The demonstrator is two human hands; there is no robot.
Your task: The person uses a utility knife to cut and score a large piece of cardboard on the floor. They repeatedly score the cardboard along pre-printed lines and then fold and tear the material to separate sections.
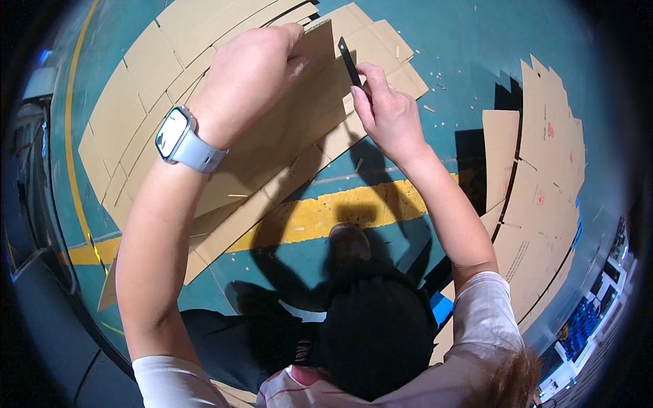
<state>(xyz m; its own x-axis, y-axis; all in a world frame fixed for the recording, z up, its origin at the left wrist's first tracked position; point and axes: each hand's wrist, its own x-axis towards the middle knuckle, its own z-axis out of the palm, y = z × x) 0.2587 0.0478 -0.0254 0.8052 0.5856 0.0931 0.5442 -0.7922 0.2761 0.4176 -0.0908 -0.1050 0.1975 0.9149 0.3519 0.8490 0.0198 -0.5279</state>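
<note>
Card [299,102] is being pinched by the left hand [253,66], eight o'clock from the knife [348,62] being gripped by the curled right hand [390,114].

The widest way through is over the green floor [452,75] at upper right of centre, between the right hand [388,112] and the cardboard stack [551,156] at right, with only flat scraps [429,109] on it. Toward upper left, the left hand [255,64] and raised cardboard panel [279,129] block the way, the black blade [349,61] leaving just a narrow gap beside the panel's edge. At lower centre, the shoe [349,241] and dark trouser leg [377,326] obstruct passage.
</note>
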